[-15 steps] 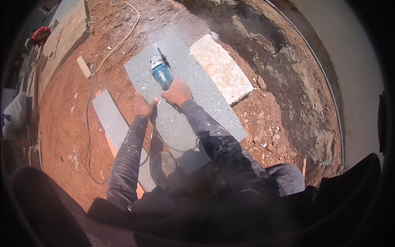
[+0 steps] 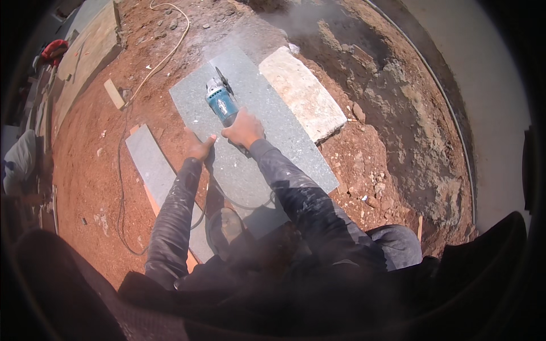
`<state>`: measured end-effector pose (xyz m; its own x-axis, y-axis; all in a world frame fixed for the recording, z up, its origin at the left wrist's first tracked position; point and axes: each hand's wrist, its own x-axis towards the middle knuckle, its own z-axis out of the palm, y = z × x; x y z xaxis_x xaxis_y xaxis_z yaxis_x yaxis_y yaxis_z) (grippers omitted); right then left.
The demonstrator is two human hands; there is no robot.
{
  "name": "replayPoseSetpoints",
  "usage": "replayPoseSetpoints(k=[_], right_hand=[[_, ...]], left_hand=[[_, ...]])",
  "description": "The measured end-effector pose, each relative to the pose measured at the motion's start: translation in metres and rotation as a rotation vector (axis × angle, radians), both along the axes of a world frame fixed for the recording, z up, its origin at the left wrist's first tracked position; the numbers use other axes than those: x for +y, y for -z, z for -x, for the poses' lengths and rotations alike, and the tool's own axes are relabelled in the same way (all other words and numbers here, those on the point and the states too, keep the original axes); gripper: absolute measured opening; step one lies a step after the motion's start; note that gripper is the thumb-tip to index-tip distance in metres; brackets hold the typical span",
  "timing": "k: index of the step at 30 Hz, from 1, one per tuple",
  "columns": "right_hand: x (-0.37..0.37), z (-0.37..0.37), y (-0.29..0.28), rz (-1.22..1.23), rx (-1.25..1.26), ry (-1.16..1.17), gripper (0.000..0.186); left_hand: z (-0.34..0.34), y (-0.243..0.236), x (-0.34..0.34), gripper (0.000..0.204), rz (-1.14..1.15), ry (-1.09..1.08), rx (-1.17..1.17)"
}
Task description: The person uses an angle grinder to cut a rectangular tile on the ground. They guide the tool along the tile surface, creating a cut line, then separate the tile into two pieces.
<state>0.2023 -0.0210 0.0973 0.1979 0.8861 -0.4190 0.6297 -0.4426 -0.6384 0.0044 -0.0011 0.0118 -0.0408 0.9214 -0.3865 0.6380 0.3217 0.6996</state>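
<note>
A grey speckled stone slab lies at a slant on the ground before me. Over its far half is a teal angle grinder, its thin disc upright and pointing away from me. My right hand is wrapped round the rear of the grinder's body. At the slab's left edge, my left hand grips the stone, with the thumb on top and the fingers partly hidden. Pale dust hangs beyond the disc. Whether the disc touches the stone cannot be made out.
A rough pale stone block lies against the slab's right side. To the left is a narrow grey stone strip. A cable runs over the red soil. A dug trench lies to the right; a wood piece lies far left.
Dust has drifted farther right, over the trench. The whole view has shifted slightly; both hands and the grinder keep nearly the same place on the slab.
</note>
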Motion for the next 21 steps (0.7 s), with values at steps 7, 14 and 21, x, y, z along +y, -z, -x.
replayPoseSetpoints(k=[7,14,21], right_hand=[[-0.005,0.000,-0.001,-0.004,-0.004,0.004,0.078],[-0.009,0.000,-0.003,-0.002,0.018,0.002,0.080],[-0.012,0.000,0.002,-0.022,-0.013,0.015,0.080]], left_hand=[[0.003,0.008,0.003,0.126,-0.010,0.004,-0.032],[0.003,0.002,0.002,0.126,-0.001,0.008,0.008],[0.001,-0.001,0.001,0.127,-0.009,0.012,0.040]])
